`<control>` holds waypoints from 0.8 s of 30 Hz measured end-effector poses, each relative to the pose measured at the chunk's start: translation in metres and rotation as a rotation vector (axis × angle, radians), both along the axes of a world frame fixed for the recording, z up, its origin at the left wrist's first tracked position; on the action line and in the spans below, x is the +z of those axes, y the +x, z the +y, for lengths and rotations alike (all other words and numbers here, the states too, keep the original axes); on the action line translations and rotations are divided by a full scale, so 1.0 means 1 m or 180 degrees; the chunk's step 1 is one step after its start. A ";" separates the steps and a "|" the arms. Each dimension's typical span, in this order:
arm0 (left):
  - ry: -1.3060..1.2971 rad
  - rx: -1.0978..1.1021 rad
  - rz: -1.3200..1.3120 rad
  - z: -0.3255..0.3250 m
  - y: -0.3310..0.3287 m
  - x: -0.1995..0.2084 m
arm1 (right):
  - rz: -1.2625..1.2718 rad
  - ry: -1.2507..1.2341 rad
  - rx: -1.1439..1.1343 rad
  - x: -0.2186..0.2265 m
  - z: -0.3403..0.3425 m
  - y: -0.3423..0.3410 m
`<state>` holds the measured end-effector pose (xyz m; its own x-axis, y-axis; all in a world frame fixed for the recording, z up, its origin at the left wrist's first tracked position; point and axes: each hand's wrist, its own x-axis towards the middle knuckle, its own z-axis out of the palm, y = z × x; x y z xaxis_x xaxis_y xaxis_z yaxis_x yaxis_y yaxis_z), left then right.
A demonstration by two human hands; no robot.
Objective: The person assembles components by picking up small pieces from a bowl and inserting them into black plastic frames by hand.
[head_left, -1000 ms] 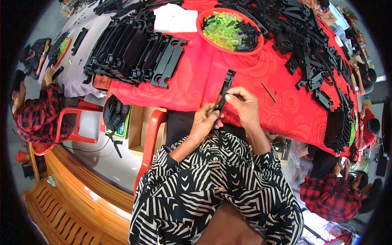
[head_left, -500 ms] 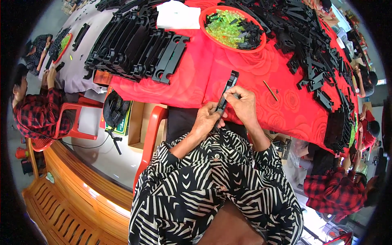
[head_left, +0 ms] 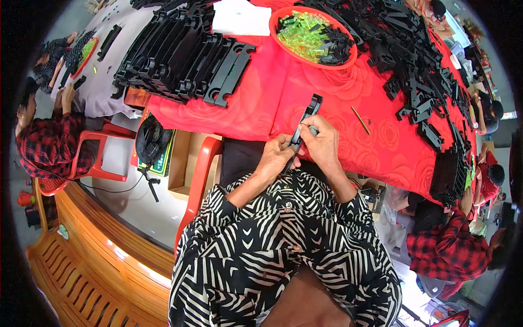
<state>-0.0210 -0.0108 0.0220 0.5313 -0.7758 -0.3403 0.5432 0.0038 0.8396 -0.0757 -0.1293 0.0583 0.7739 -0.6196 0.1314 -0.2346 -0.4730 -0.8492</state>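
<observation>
Over the near edge of the red-covered table I hold a long black plastic part [head_left: 312,104] at a tilt, its far end pointing away from me. My left hand [head_left: 275,157] is closed around its lower portion. The fingers of my right hand [head_left: 321,139] pinch the part about midway along. Whether a smaller piece sits between those fingertips is hidden. Beyond my hands stands a red bowl [head_left: 275,38] with small yellow-green clear pieces [head_left: 305,34] and small black pieces [head_left: 339,48] in it.
Stacked black plastic parts [head_left: 180,60] fill the table's left side, with a white sheet [head_left: 239,17] behind. Loose black parts [head_left: 403,71] are heaped at right. A thin stick [head_left: 360,120] lies on the red cloth [head_left: 327,92]. A red chair [head_left: 200,174] stands by my left arm. Other people sit on both sides.
The view has shifted slightly. My hands keep nearly the same hold on the black part; my right fingers have moved only a little along it.
</observation>
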 end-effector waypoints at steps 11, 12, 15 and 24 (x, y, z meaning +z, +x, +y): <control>0.0132 0.0150 -0.1080 -0.002 -0.006 -0.017 | -0.0183 -0.1206 0.0071 -0.001 0.007 0.000; 0.0129 0.0266 -0.1187 -0.002 -0.006 -0.018 | -0.0204 -0.1209 0.0067 -0.002 0.009 0.001; 0.0081 0.0485 -0.1554 -0.003 -0.006 -0.015 | -0.0280 -0.1459 -0.0010 -0.005 0.011 0.003; 0.0260 0.0619 -0.1565 -0.003 -0.004 -0.022 | -0.1140 -0.0940 -0.0510 -0.003 0.000 0.006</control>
